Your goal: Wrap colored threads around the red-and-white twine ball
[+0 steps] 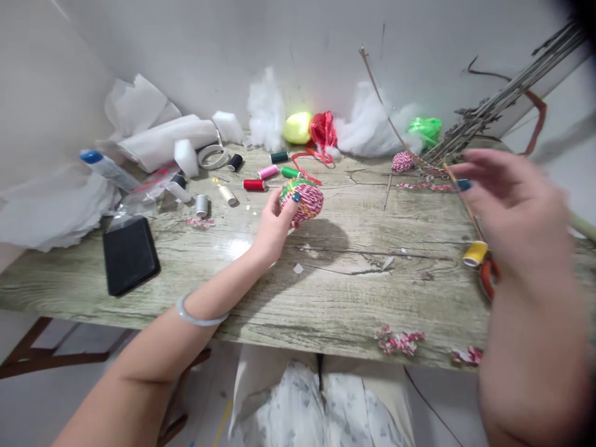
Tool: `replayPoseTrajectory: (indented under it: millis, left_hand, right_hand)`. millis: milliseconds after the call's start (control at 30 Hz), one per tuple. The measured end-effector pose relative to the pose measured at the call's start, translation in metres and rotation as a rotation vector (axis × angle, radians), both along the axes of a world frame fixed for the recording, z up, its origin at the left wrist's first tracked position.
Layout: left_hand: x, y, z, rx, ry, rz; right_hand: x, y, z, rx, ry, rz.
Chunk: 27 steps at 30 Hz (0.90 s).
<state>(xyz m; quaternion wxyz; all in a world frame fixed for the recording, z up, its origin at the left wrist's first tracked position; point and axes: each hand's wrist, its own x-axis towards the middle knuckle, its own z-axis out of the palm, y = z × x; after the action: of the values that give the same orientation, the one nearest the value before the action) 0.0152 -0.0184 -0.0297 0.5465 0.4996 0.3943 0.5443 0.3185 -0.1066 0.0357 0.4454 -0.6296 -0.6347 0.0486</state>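
Left hand (272, 230) grasping 1 round, red-and-white string-wound ball with a green patch (311, 203), over the grey-green wood-grain tabletop (326, 304).
Blurred right hand (516, 198) raised beside a thin brown stick (471, 217); whether it grips it, I cannot tell. A yellow thread spool (475, 254) lies nearby.

The ball (311, 203) is rounded — wound in red-and-white twisted string, with a green patch and some yellow strands at its upper left. It sits in the left hand (274, 228), thumb across its front and part of its left side covered, raised over the middle of the wooden table (261, 298).
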Motion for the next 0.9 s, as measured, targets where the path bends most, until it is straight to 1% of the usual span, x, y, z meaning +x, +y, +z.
replayPoseTrajectory:
  millis: [33,67,133,167,233,300,367,433,500,567,633,700,767,833,900]
  left_hand:
    - [0.001,-0.003,0.0,0.007,0.02,-0.052]
    - [0.002,-0.006,0.001,0.018,0.042,-0.1]
    - [0.005,-0.013,0.003,0.058,0.08,-0.182]
    - [0.007,-0.016,0.004,0.084,0.092,-0.218]
    - [0.008,-0.02,0.005,0.137,0.107,-0.275]
    - [0.009,-0.023,0.006,0.188,0.126,-0.303]
    - [0.009,-0.023,0.006,0.239,0.148,-0.308]
    - [0.008,-0.022,0.006,0.268,0.152,-0.289]
    - [0.008,-0.021,0.007,0.261,0.14,-0.252]
    - [0.008,-0.02,0.008,0.224,0.135,-0.203]
    - [0.009,-0.02,0.008,0.152,0.129,-0.173]
    - [0.008,-0.019,0.008,0.052,0.09,-0.164]
    - [0.008,-0.018,0.007,-0.043,0.029,-0.183]
    - [0.008,-0.017,0.007,-0.108,-0.022,-0.221]
    - [0.007,-0.018,0.008,-0.142,-0.04,-0.286]
  right_hand:
    - [-0.025,0.004,-0.005,-0.066,0.145,0.172]
    - [-0.049,0.006,-0.012,-0.165,0.226,0.309]
    - [-0.086,0.009,-0.029,-0.328,0.279,0.434]
    - [-0.099,0.009,-0.038,-0.389,0.314,0.479]
    - [-0.114,0.008,-0.053,-0.469,0.446,0.533]
    - [-0.118,0.006,-0.061,-0.556,0.595,0.565]
    - [-0.116,0.007,-0.062,-0.627,0.676,0.547]
    - [-0.111,0.009,-0.061,-0.635,0.684,0.513]
    - [-0.105,0.01,-0.058,-0.609,0.676,0.522]
    - [-0.101,0.011,-0.055,-0.645,0.713,0.578]
    - [-0.097,0.01,-0.053,-0.725,0.787,0.65]
    - [-0.095,0.009,-0.051,-0.797,0.856,0.728]
    - [-0.093,0.009,-0.049,-0.867,0.893,0.795]
    - [-0.092,0.01,-0.049,-0.967,0.936,0.811]
    - [-0.09,0.012,-0.049,-1.071,1.006,0.763]
